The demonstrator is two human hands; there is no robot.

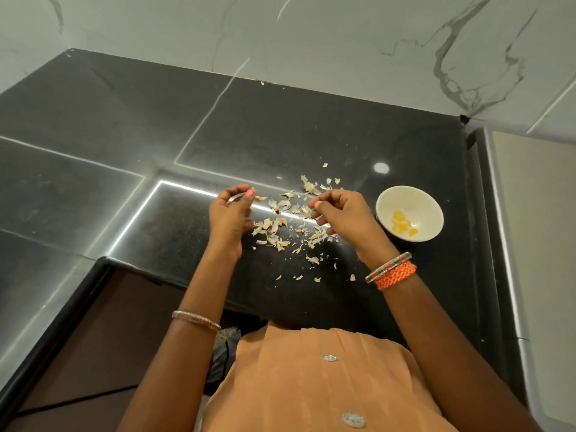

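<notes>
Thin, dry, pale papery skins (280, 226), curly and crumpled, scattered on the shiny black stone counter (124, 135), under and between both hands. Left hand (230, 216) and right hand (339, 213) just above them, fingers curled, tips close together. Too blurry to tell if pinching anything. Near the right hand, a smooth round white bowl (433, 213) with small yellow peeled pieces (402, 224) inside.

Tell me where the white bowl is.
In the head view, the white bowl sits on the black counter, just right of the right hand and the scattered peels, with yellow pieces inside.
</notes>
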